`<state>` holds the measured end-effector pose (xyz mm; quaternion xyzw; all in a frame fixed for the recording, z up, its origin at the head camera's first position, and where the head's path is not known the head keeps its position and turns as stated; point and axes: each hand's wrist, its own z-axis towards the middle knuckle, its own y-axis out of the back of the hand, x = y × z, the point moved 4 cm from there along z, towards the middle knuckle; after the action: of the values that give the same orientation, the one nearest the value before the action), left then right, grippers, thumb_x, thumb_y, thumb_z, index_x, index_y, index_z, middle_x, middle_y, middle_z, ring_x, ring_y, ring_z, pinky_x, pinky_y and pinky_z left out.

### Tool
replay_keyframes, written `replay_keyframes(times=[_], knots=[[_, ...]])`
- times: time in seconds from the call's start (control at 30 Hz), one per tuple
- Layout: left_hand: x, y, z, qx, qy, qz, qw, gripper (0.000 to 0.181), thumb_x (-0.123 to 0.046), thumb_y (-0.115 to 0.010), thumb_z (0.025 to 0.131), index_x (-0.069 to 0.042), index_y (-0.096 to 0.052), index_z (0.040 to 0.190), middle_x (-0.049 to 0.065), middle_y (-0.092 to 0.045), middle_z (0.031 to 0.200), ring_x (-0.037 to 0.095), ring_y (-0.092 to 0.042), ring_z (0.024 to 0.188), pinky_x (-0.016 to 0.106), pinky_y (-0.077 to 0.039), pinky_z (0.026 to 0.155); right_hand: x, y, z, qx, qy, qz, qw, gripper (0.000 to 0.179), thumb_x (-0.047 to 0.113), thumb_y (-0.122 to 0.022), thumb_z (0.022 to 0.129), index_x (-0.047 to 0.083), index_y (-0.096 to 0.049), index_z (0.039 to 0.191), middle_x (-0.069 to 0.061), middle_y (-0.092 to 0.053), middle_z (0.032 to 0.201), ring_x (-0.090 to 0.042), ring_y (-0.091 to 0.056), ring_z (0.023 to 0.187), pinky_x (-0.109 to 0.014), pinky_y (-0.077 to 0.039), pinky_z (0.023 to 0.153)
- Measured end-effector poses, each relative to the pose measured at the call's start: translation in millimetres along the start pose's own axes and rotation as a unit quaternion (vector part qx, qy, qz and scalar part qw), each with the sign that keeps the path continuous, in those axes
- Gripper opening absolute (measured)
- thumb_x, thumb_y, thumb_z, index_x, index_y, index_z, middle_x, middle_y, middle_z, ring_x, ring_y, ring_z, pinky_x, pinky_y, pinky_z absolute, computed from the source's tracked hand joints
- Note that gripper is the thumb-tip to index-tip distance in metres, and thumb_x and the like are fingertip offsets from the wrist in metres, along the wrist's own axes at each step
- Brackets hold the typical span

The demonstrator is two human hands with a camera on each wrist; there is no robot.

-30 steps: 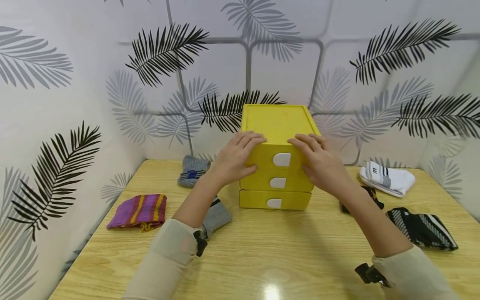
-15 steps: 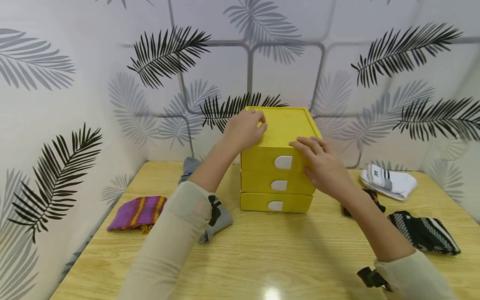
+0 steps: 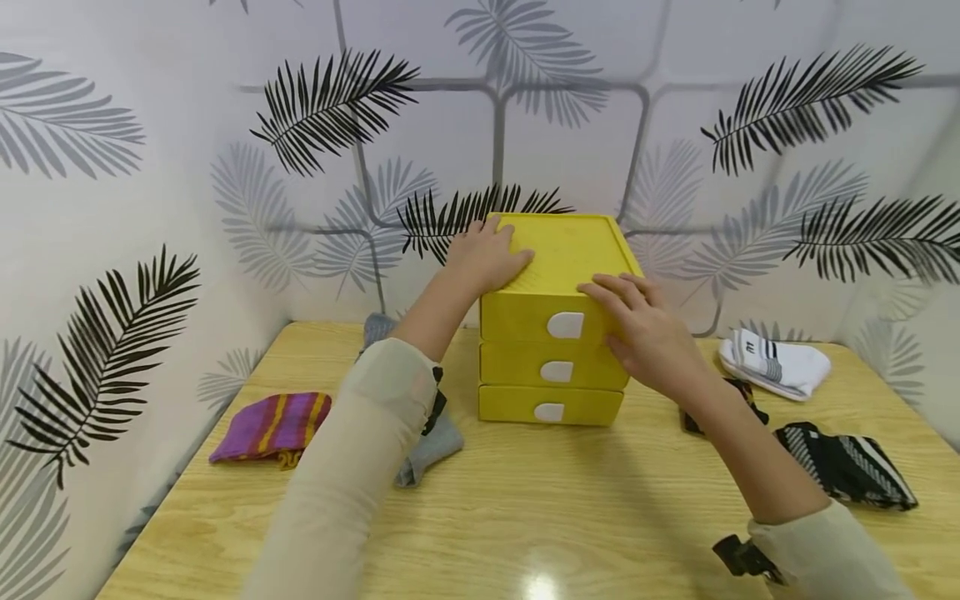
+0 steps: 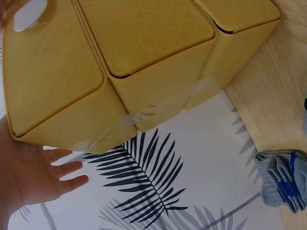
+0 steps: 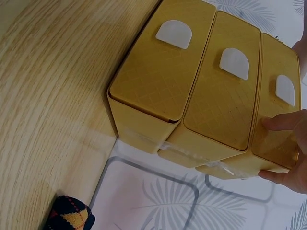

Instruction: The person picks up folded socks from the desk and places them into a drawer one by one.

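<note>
A yellow drawer box (image 3: 555, 362) with three stacked drawers and white rounded tabs stands on the wooden table; all its drawers are pushed in. My left hand (image 3: 489, 257) lies at the left edge of its top, thumb over the top panel. In the left wrist view the fingers (image 4: 67, 168) of that hand look spread and straight beside the box. At the front right upper corner, my right hand (image 3: 648, 337) grips the box, fingertips over the top edge and thumb lower down. The right wrist view has this hand around the top drawer's end.
Folded socks lie either side: a purple striped one (image 3: 272, 427) and two grey ones (image 3: 433, 450) at left, a white one (image 3: 776, 365), a black patterned one (image 3: 843, 462) and a dark argyle one (image 5: 71, 213) at right. A leaf-print backdrop (image 3: 570, 142) rises behind the table.
My left hand has left the front left corner of the box and moved back along its top left edge, its fingers spreading out. My right hand stays at the right corner.
</note>
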<state>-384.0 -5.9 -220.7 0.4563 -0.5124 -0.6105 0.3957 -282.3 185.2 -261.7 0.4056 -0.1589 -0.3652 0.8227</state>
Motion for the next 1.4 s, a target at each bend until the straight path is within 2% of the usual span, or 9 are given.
replay_keyframes(times=[0.3,0.5,0.6,0.67,0.77,0.97,1.13,1.27,1.4], knots=[[9.3,-6.6,-7.6,0.044,0.031,-0.078,0.9955,0.074,-0.057,-0.026,0.094,-0.011,-0.005,0.149,0.006,-0.002,0.153,0.031,-0.008,0.137,0.048,-0.011,0.107,-1,-2,-1.2,0.001,-0.011,0.008,0.9999,0.073,-0.006,-0.076,0.069,0.011,-0.044,0.132,-0.014,-0.042,0.133,-0.04,-0.034,0.121,-0.054,-0.032,0.095],[8.1,-8.9,-7.8,0.049,0.043,-0.095,0.9934,0.075,-0.058,-0.026,0.094,-0.014,-0.003,0.149,0.002,0.001,0.153,0.03,-0.006,0.137,0.048,-0.008,0.107,12,10,-0.2,-0.052,-0.041,0.001,0.9978,0.058,0.007,-0.075,0.073,0.009,-0.051,0.126,-0.013,-0.051,0.125,-0.038,-0.037,0.121,-0.055,-0.008,0.105],[6.4,-9.2,-9.6,0.048,0.046,-0.096,0.9932,0.074,-0.058,-0.026,0.094,-0.015,-0.003,0.149,0.003,0.001,0.153,0.031,-0.005,0.137,0.048,-0.007,0.107,28,21,-0.9,-0.131,-0.063,0.094,0.9848,0.041,0.005,-0.072,0.076,0.004,-0.06,0.116,-0.011,-0.06,0.112,-0.031,-0.048,0.112,-0.044,-0.021,0.105],[5.6,-9.0,-10.5,0.046,0.047,-0.094,0.9933,0.074,-0.058,-0.026,0.094,-0.015,-0.004,0.15,0.004,-0.001,0.153,0.031,-0.006,0.137,0.048,-0.008,0.107,39,24,-1.6,-0.142,-0.088,0.233,0.9581,0.03,0.002,-0.067,0.082,0.0,-0.061,0.111,-0.009,-0.063,0.106,-0.025,-0.054,0.103,-0.035,-0.033,0.098],[5.9,-8.6,-10.7,0.042,0.051,-0.093,0.9935,0.074,-0.058,-0.026,0.094,-0.015,-0.005,0.15,0.006,-0.003,0.153,0.031,-0.009,0.136,0.048,-0.011,0.107,50,16,-1.8,-0.069,-0.174,0.474,0.8601,0.023,0.01,-0.058,0.091,-0.002,-0.059,0.111,-0.007,-0.063,0.104,-0.022,-0.057,0.097,-0.028,-0.043,0.088],[8.5,-7.2,-11.3,0.038,0.058,-0.097,0.9928,0.073,-0.057,-0.027,0.094,-0.014,-0.007,0.15,0.006,-0.004,0.153,0.03,-0.012,0.136,0.047,-0.013,0.107,62,-18,-6.4,0.14,-0.352,0.73,0.5691,0.057,0.034,-0.034,0.1,-0.007,-0.026,0.139,-0.022,-0.031,0.141,-0.033,-0.035,0.126,-0.035,-0.033,0.1],[9.3,-6.8,-10.2,0.043,0.061,-0.098,0.9923,0.073,-0.057,-0.026,0.094,-0.016,-0.006,0.15,0.005,-0.003,0.153,0.029,-0.011,0.136,0.046,-0.012,0.107,58,-41,-8.6,0.136,-0.43,0.827,0.336,0.073,0.049,-0.039,0.095,0.006,-0.01,0.146,-0.012,-0.027,0.145,-0.025,-0.012,0.136,-0.034,-0.026,0.104],[8.1,-7.1,-9.8,0.048,0.067,-0.096,0.992,0.072,-0.057,-0.026,0.093,-0.017,-0.005,0.15,0.003,-0.003,0.153,0.027,-0.01,0.137,0.045,-0.012,0.107,52,-49,-5.4,0.087,-0.444,0.858,0.2426,0.074,0.054,-0.049,0.088,0.009,-0.024,0.141,-0.007,-0.046,0.13,-0.019,-0.022,0.132,-0.033,-0.03,0.101],[8.4,-6.7,-11.8,0.046,0.068,-0.1,0.9916,0.072,-0.057,-0.027,0.093,-0.017,-0.006,0.15,0.003,-0.004,0.153,0.028,-0.011,0.137,0.046,-0.013,0.107,51,-52,-2.9,0.048,-0.446,0.872,0.196,0.062,0.048,-0.058,0.086,0.006,-0.04,0.128,-0.006,-0.05,0.126,-0.018,-0.033,0.125,-0.032,-0.032,0.099]])
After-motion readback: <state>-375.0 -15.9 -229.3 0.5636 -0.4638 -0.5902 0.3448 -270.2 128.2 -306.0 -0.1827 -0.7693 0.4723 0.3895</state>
